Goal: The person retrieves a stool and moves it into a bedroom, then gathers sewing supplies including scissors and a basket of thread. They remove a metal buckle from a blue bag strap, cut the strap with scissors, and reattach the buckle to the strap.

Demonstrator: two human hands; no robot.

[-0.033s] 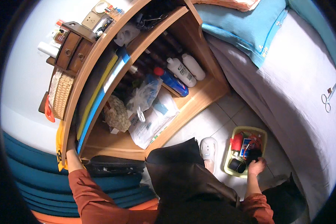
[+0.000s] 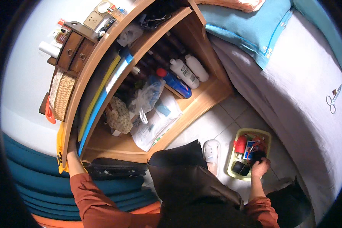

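A pale yellow plastic basket (image 2: 231, 161) rests on the tiled floor at the right. It holds a red spool of thread (image 2: 240, 144), a blue-and-white packet (image 2: 250, 149), a black roundish item (image 2: 240, 168) and tangled red-orange strands (image 2: 260, 142). My right hand (image 2: 260, 167) reaches over its near right side, fingers curled on a dark soft bundle (image 2: 257, 156). Far to the left, my left hand (image 2: 72, 150) is at the near end of the wooden shelf unit, by the upright blue and yellow boards (image 2: 97, 108). Its fingers are hidden in shadow.
On the lower shelf (image 2: 197, 104) stand white bottles (image 2: 184, 74), a blue bottle with a red cap (image 2: 174, 83) and plastic bags (image 2: 155, 121). Scissors (image 2: 333, 99) lie on the bed (image 2: 292, 83) at right. A dark teal folded pad (image 2: 45, 182) fills the lower left.
My right hand has shifted very slightly at the basket. My left hand stays by the shelf unit.
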